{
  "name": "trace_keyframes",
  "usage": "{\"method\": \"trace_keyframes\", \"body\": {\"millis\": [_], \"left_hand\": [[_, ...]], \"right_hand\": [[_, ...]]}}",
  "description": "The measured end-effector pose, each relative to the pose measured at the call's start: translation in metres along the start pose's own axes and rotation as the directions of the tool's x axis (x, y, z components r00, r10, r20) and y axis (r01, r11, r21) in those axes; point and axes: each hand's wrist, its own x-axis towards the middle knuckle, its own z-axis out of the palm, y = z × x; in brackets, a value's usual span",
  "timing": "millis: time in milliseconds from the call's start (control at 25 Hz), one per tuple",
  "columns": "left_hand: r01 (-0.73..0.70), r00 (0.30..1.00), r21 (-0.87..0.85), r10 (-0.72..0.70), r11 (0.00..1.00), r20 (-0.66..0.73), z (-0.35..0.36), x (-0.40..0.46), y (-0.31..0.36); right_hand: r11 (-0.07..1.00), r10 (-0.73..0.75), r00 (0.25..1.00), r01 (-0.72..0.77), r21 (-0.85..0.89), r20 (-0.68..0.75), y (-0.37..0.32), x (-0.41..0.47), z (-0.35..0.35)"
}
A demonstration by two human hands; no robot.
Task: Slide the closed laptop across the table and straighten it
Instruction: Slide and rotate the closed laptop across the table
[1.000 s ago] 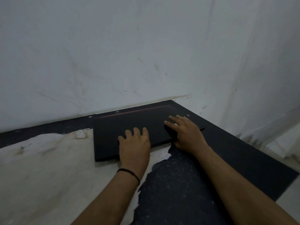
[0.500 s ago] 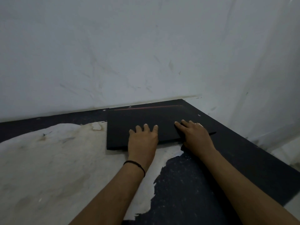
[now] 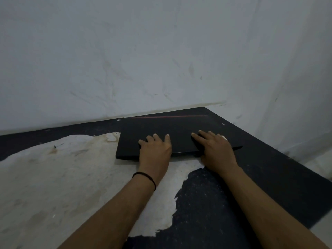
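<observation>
My left hand and right hand lie flat, fingers spread, on the closed black laptop near the table's far right corner.

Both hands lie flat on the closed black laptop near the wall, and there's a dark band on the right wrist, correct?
Not quite: the head view shows the dark band on the left wrist. Both the left hand and right hand do lie flat on the closed laptop.
</observation>
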Motion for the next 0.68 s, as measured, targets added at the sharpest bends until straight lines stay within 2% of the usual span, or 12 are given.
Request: {"method": "trace_keyframes", "body": {"millis": [240,680], "left_hand": [[-0.083,0.995,-0.007,0.083,0.997,-0.048,0.001,-0.005,-0.006],[-0.105,0.994,-0.022,0.106,0.994,0.028,-0.020,0.000,-0.017]], "right_hand": [[0.999,-0.035,0.999,0.035,-0.017,0.011,-0.005,-0.004,-0.004],[1.000,0.010,0.999,-0.010,-0.008,0.045,-0.016,-0.003,-0.030]]}}
